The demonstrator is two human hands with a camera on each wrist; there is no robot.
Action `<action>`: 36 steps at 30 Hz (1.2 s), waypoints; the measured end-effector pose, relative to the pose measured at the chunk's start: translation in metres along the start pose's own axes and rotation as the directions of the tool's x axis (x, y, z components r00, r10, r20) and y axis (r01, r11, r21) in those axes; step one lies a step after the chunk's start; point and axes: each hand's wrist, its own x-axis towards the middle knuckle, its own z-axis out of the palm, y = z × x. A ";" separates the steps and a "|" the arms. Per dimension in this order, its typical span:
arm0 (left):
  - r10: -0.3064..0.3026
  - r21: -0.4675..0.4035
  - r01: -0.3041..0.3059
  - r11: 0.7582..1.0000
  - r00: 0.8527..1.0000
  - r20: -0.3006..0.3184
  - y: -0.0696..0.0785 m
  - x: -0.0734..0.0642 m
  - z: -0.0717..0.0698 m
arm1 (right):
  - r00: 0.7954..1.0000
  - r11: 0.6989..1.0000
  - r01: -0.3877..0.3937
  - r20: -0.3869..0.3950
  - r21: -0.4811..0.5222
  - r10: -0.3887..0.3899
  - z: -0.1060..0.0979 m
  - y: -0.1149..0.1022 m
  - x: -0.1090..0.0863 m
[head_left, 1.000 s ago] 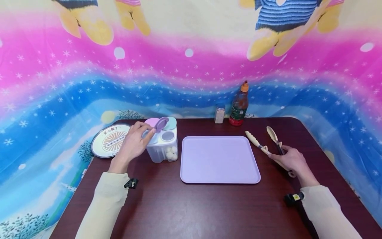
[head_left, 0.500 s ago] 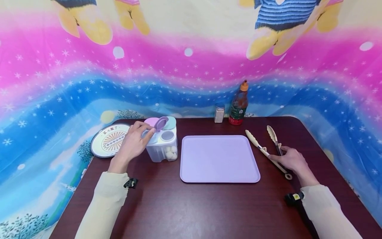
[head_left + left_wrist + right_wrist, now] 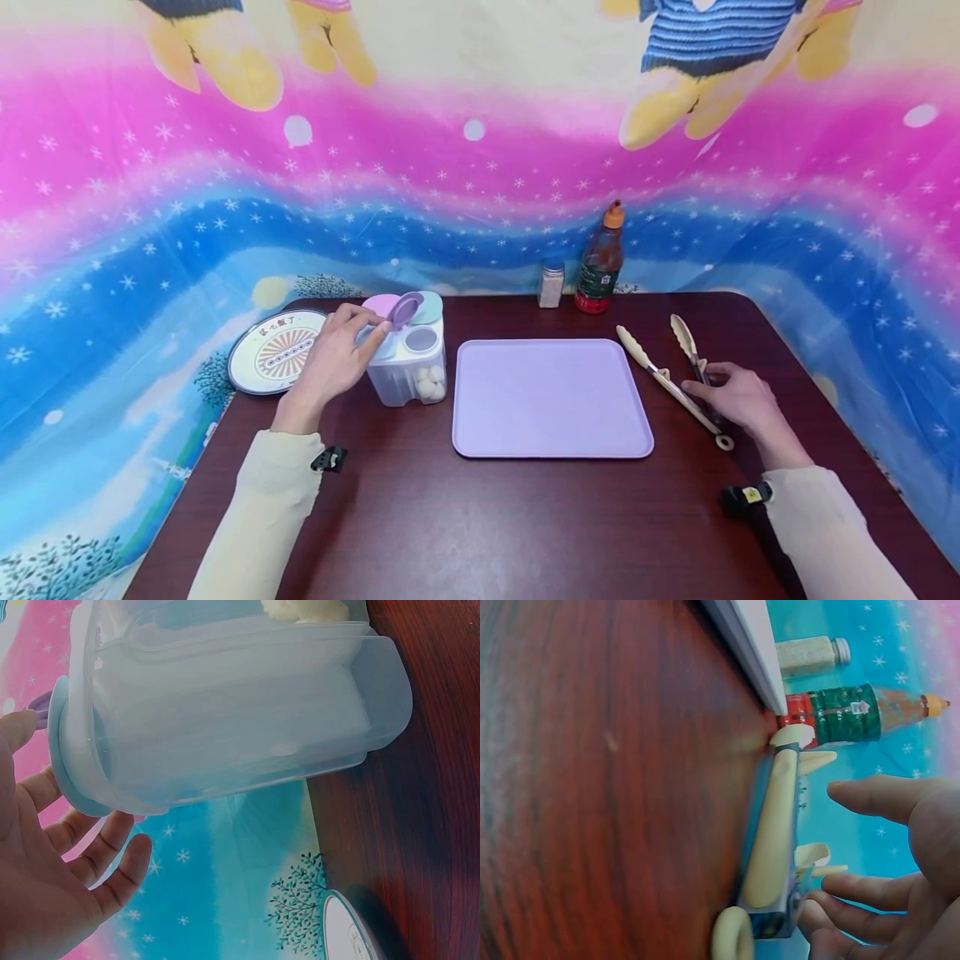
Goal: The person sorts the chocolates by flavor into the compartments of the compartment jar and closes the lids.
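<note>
My left hand [image 3: 337, 354] pinches the raised purple flip lid [image 3: 405, 310] of a clear divided storage container [image 3: 393, 379] at the left. The round opening beneath that lid is uncovered, and several white balls [image 3: 431, 383] show through the wall. In the left wrist view the thumb meets the purple lid, while the other fingers spread beside the pale blue lid [image 3: 64, 750]. Cream-handled tongs [image 3: 678, 392] lie spread on the table at the right. My right hand [image 3: 738, 400] hovers close over them, its thumb and fingers parted around nothing in the right wrist view.
A lilac tray [image 3: 552, 400] lies mid-table between container and tongs. Behind it stand a sauce bottle [image 3: 598, 267] with an orange cap and a small seasoning jar [image 3: 551, 286]. A patterned plate [image 3: 273, 354] sits far left. A printed cloth [image 3: 480, 175] hangs behind.
My right hand has let go of the tongs and drawn slightly right. The tongs' ring end has shifted left onto the table. My left hand keeps its place at the lid.
</note>
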 end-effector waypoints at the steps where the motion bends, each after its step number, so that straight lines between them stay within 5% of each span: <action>1: 0.001 0.000 -0.001 1.000 1.000 0.001 0.000 0.000 0.000 | 1.000 1.000 -0.001 -0.009 0.009 0.001 -0.001 -0.001 -0.001; 13: 0.004 -0.004 -0.004 1.000 1.000 -0.002 0.000 0.000 0.000 | 0.993 0.993 0.104 -0.069 0.052 -0.100 -0.008 -0.024 -0.006; 29: 0.007 -0.013 -0.007 1.000 1.000 0.001 0.000 0.000 0.000 | 0.976 0.962 0.214 0.000 0.167 -0.217 0.004 -0.092 -0.007; 36: 0.001 -0.012 -0.001 1.000 1.000 0.003 0.002 -0.001 0.000 | 0.949 0.929 0.311 -0.019 0.199 -0.314 0.015 -0.116 -0.002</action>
